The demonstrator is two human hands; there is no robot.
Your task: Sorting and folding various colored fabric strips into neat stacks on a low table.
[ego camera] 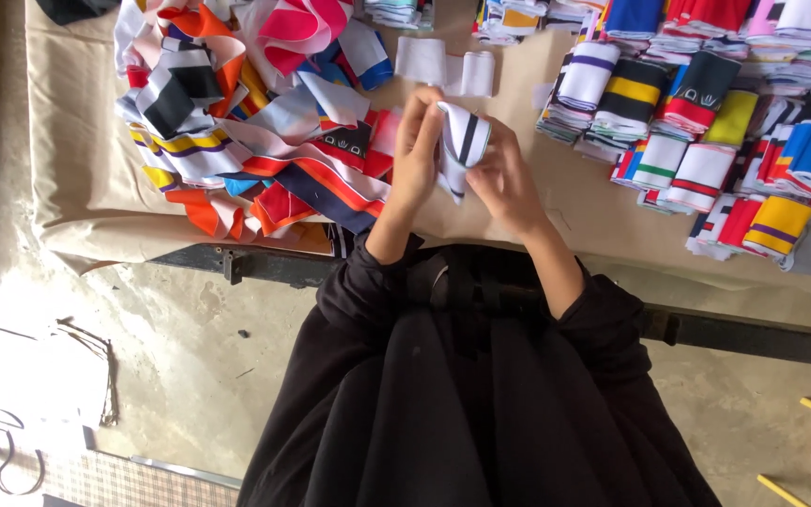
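Both my hands hold one white fabric band with dark stripes (462, 143) above the front edge of the table. My left hand (417, 155) grips its left side with the fingers curled over the top. My right hand (502, 180) pinches its right side from below. The band is folded between them. Black sleeves cover both my forearms.
A loose heap of multicoloured striped bands (246, 113) lies on the left of the brown paper-covered table (77, 150). Neat folded stacks of bands (706, 141) fill the right side. Two plain white bands (445, 66) lie behind my hands. Concrete floor lies below.
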